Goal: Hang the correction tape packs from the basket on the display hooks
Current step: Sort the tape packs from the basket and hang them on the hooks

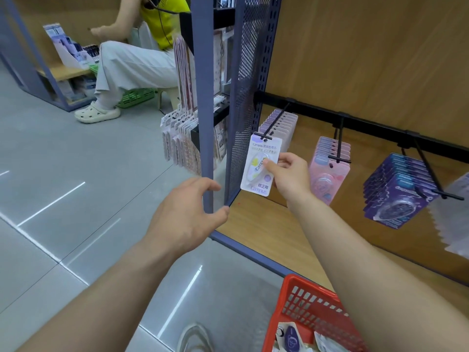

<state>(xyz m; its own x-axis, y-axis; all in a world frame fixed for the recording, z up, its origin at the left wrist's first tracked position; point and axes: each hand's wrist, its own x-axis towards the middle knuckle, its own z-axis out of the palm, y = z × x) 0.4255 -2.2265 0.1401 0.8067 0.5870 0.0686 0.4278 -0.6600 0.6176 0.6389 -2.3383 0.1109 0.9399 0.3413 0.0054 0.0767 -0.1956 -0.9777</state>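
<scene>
A white correction tape pack [261, 165] is held at the tip of the leftmost display hook [273, 123], pinched along its right edge by the right hand [289, 177]. The left hand [189, 214], fingers loosely spread, is rested against the shelf's blue corner post [203, 97]. A red basket [314, 316] with further packs is seen below the right forearm.

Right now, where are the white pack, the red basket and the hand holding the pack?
White pack [258, 171]: head view, on its clear blister.
Red basket [302, 301]: head view, on its left wall.
Right hand [291, 176]: head view, on its back.
</scene>
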